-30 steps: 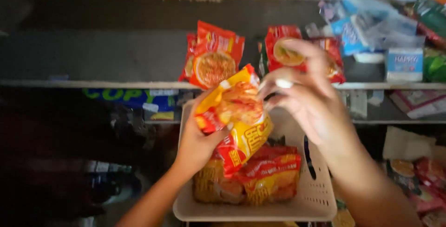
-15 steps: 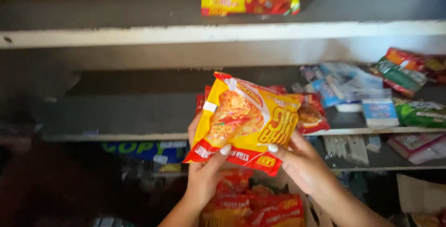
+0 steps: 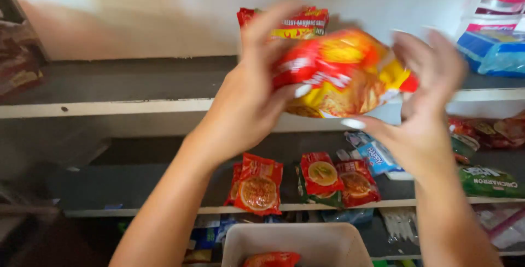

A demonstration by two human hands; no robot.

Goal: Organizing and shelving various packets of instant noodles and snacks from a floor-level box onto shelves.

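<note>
Basket (image 3: 295,237), white, is seen nearest, w/ one red pack (image 3: 272,259) inside. Above it, a yellow-red packet (image 3: 342,73) is gripped at its ends by left hand (image 3: 249,106) & right hand (image 3: 424,119), fingers curled, held level w/ upper shelf (image 3: 104,106), in front of another packet (image 3: 295,21) standing there. Red packs (image 3: 257,184) are stood on lower shelf.

Your hands blur the noodle packet (image 3: 342,75) past reading; it hides most of the packet behind (image 3: 298,21); the white basket (image 3: 295,239) is cut off below.
</note>
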